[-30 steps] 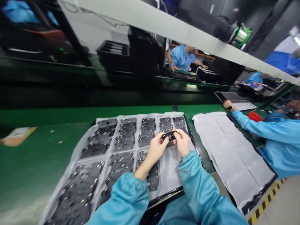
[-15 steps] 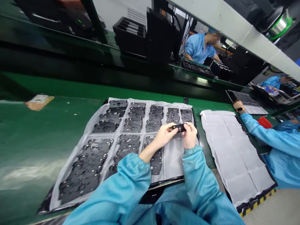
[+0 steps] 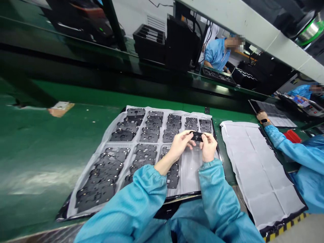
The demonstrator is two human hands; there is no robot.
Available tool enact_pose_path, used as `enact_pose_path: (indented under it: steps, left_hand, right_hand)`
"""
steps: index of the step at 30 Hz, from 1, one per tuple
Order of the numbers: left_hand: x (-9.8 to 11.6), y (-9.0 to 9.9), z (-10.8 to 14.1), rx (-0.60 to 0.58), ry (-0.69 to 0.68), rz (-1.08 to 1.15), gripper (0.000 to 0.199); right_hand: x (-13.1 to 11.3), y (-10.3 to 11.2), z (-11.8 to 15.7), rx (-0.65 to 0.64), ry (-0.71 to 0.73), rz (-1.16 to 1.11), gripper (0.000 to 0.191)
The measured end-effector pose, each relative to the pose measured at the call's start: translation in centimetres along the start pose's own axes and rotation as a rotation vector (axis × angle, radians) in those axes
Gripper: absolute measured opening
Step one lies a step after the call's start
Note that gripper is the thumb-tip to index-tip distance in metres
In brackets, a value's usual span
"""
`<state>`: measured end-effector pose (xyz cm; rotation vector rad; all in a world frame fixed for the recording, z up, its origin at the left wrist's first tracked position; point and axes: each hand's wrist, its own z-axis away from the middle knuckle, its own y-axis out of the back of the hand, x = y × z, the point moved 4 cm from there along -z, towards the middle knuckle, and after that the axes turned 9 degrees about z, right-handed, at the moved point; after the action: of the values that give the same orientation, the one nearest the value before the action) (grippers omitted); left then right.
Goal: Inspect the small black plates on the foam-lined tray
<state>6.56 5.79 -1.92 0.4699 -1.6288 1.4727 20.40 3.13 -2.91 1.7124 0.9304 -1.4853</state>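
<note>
Between my two hands is a small black part [image 3: 196,136], raised over the right side of a cloth-lined tray [image 3: 190,168]. My left hand [image 3: 181,145] pinches its left end, with the other fingers curled beneath. At its right end, my right hand [image 3: 209,145] grips it between thumb and fingers. Overlapping black plates [image 3: 101,175] fill most sections of the tray in rows. Bare white lining shows in the section just below my hands.
A second tray with white lining [image 3: 258,168] lies to the right. Beyond it, another person's hand [image 3: 262,117] with a watch rests near a further tray [image 3: 278,114]. A red container [image 3: 292,136] stands by that person's sleeve. A metal bracket [image 3: 60,107] stands at the left.
The view has shifted, so the trays appear further right. The black part has turned slightly between my hands, and my left hand's lower fingers now show beneath it.
</note>
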Motion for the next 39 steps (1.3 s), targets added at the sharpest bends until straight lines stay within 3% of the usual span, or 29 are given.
enact_pose_path:
  steps: [9,15,25,33,39]
  left_hand:
    - [0.3,0.9,-0.3,0.149,-0.066,0.006,0.038]
    - [0.7,0.6,-0.1,0.122,-0.070,0.036,0.036]
    - [0.1,1.3,-0.3,0.222,-0.061,0.103,0.030]
    - [0.3,1.5,-0.2,0.231,-0.049,0.115,0.025]
    - [-0.1,1.5,-0.3,0.210,-0.030,0.147,0.028]
  right_hand:
    - [-0.3,-0.8,0.7,-0.100,0.014,0.025,0.033]
    - [-0.4,-0.8,0.8,-0.114,0.018,0.052,0.034]
    - [-0.3,-1.3,1.1,-0.156,0.011,0.073,0.035]
    - [-0.2,-2.0,1.9,-0.261,-0.025,0.076,0.036]
    - [-0.4,-2.2,2.0,-0.241,-0.038,0.045,0.038]
